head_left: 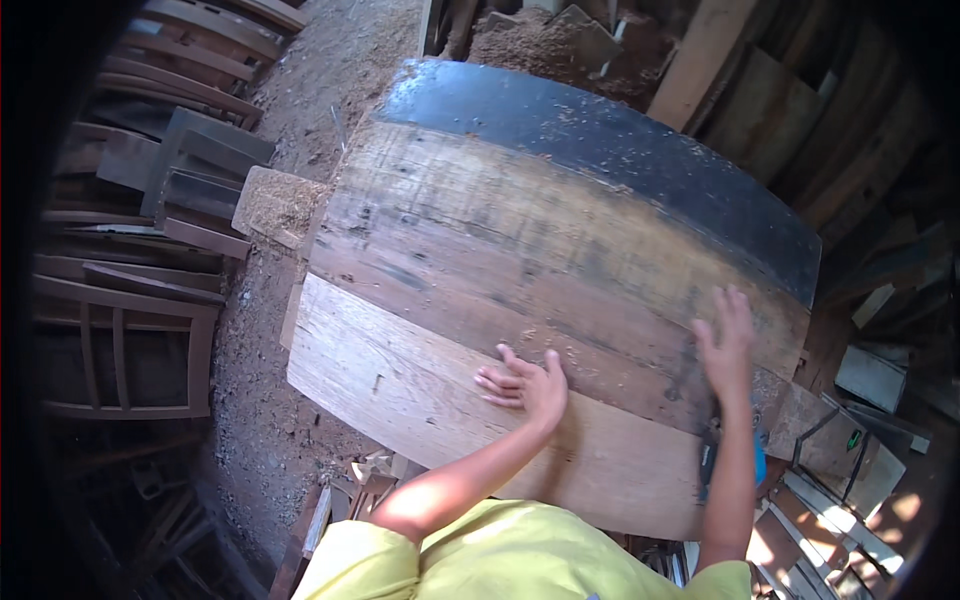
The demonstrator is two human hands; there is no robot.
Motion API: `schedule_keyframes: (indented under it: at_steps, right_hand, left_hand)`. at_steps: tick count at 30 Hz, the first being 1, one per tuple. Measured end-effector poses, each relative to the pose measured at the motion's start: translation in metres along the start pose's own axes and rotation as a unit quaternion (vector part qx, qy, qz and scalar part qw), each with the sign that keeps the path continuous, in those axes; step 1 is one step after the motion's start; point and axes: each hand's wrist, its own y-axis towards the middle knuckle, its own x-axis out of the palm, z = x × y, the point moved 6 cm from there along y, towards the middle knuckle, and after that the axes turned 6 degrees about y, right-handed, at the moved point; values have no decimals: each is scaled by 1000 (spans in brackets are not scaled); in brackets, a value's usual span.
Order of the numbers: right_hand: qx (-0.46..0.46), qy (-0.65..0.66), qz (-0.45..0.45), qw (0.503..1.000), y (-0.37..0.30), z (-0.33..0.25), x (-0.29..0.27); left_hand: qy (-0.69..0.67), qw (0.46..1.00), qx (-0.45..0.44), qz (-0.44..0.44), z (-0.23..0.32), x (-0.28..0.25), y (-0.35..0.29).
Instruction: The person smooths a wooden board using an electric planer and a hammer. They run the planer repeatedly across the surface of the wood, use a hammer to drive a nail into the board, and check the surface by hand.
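Note:
A broad surface of several wooden planks [450, 265] lies in front of me, with wood shavings scattered over it. Its nearest plank [400, 375] is pale and smooth-looking, the middle ones are brown and stained, and the farthest plank [560, 120] is black. My left hand [528, 388] is over the far edge of the pale plank, fingers loosely spread and holding nothing. Farther right, my right hand [728, 340] is slightly blurred over the brown planks, its fingers apart and nothing in it. I cannot tell whether either hand touches the wood.
A blue and black object [760, 460] sits at the right edge, mostly hidden by my right forearm. Wooden frames [150, 350] are stacked on the left beside a gravelly floor [265, 380]. Boards and offcuts [870, 375] crowd the right. A sawdust heap [530, 45] lies beyond the far edge.

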Motion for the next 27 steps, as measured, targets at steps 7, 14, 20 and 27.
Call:
schedule_keyframes:
  at_steps: [7,14,20,27]
  right_hand:
    - [-54,-93,-6,994,15,-184,175]
    - [-69,-43,16,997,13,-189,187]
    - [-89,-59,15,994,12,-190,188]
    - [-108,-63,15,992,13,-187,191]
  left_hand:
    - [-22,941,335,-35,-11,-124,157]
    - [136,874,437,164,-14,-156,340]
    - [155,887,420,112,-17,-154,343]
    - [133,893,419,94,-12,-161,345]
